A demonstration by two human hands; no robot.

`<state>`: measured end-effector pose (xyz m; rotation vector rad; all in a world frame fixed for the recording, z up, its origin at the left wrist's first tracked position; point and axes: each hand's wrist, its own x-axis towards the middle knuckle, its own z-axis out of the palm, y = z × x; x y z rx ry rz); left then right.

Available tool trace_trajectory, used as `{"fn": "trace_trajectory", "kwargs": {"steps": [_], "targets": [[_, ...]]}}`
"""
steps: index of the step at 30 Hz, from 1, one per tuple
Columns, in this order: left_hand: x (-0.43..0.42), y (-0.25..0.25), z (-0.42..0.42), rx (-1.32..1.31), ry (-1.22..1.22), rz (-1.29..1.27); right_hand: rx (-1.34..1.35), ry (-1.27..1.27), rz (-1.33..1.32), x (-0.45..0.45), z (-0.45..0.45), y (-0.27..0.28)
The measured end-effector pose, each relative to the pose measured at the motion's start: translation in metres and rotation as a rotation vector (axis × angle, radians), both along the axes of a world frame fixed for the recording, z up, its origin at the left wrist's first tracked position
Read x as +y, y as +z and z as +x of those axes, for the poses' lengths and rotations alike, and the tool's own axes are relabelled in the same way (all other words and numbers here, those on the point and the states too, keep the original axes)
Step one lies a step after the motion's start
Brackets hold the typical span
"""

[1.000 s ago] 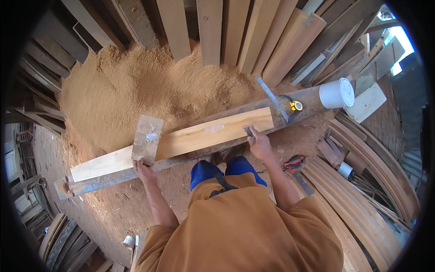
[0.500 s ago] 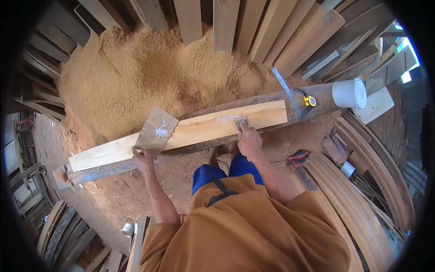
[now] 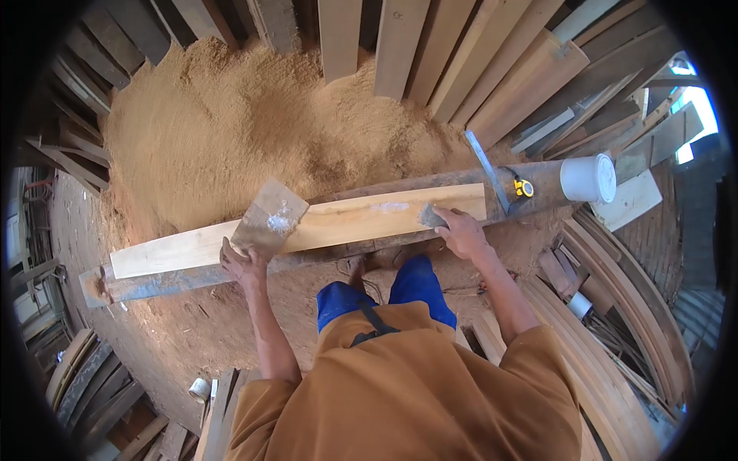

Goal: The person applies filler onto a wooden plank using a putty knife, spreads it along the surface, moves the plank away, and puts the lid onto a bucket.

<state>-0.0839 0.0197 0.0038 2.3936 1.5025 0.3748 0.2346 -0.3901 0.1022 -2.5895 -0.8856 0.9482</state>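
Note:
A long pale wooden board (image 3: 338, 224) lies along a beam (image 3: 181, 284) in front of me. My left hand (image 3: 244, 265) grips the lower edge of a small flat piece of wood (image 3: 257, 211), which carries a dab of white paste (image 3: 278, 221) and sits over the board's left half. Between the fingers of my right hand (image 3: 463, 233) is a small grey scraper (image 3: 430, 217), held at the board's right part. A smear of white paste (image 3: 390, 207) marks the board to the left of the scraper.
Right of the board lie a metal square (image 3: 490, 173), a yellow tape measure (image 3: 523, 187) and a white bucket (image 3: 588, 179). Behind rises a sawdust heap (image 3: 223, 138) with upright planks (image 3: 403, 46). Curved timbers (image 3: 630, 292) are stacked at right.
My right hand has slid the scraper rightward along the board, away from the white smear. My left hand still holds the flat piece over the board. The view has shifted slightly.

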Motion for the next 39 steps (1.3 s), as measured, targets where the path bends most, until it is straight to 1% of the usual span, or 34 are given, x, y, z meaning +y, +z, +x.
{"fn": "trace_trajectory", "kwargs": {"steps": [2, 5, 7, 9, 12, 14, 16, 19, 22, 25, 27, 29, 31, 33, 36, 39], "targets": [[-0.008, -0.002, -0.008, -0.004, 0.003, 0.014, 0.038, 0.053, 0.011, 0.005, 0.009, 0.001], [-0.027, 0.002, -0.016, 0.017, 0.040, 0.032, 0.027, 0.212, 0.153, 0.003, 0.021, -0.053], [-0.041, 0.008, -0.020, 0.052, 0.097, 0.015, 0.019, 0.271, 0.161, 0.024, 0.021, -0.061], [-0.053, 0.014, -0.013, 0.084, 0.166, -0.027, 0.030, 0.317, 0.123, 0.047, 0.009, -0.063], [-0.068, 0.009, -0.014, 0.097, 0.184, -0.033, 0.075, 0.378, 0.097, 0.088, -0.006, -0.067], [-0.073, 0.003, -0.015, 0.080, 0.177, 0.000, 0.168, 0.418, -0.031, 0.131, -0.021, -0.050], [-0.073, 0.006, -0.009, 0.057, 0.156, 0.026, 0.323, 0.451, 0.054, 0.152, -0.044, -0.047], [-0.067, 0.017, -0.004, 0.043, 0.129, 0.046, 0.418, 0.462, 0.233, 0.143, -0.078, -0.043], [-0.057, 0.023, 0.007, 0.046, 0.085, 0.046, 0.327, 0.196, 0.347, 0.112, -0.082, -0.027], [-0.057, 0.031, 0.029, 0.003, -0.026, 0.042, 0.221, 0.040, 0.319, 0.066, -0.058, -0.025], [-0.076, 0.045, 0.058, -0.030, -0.126, 0.002, 0.142, -0.073, 0.228, 0.042, -0.039, -0.015], [-0.095, 0.043, 0.080, -0.091, -0.350, -0.088, 0.050, -0.118, 0.216, 0.017, -0.024, -0.020], [-0.127, 0.040, 0.104, 0.008, -0.506, -0.164, -0.012, -0.169, 0.219, 0.001, -0.014, -0.022], [-0.159, 0.045, 0.128, 0.030, -0.698, -0.212, -0.042, -0.227, 0.238, -0.006, -0.010, -0.023], [-0.190, 0.043, 0.149, 0.051, -0.839, -0.230, -0.029, -0.294, 0.243, -0.011, -0.009, -0.022], [-0.201, 0.039, 0.154, 0.013, -0.861, -0.243, -0.045, -0.364, 0.220, -0.020, -0.016, -0.029]]}}
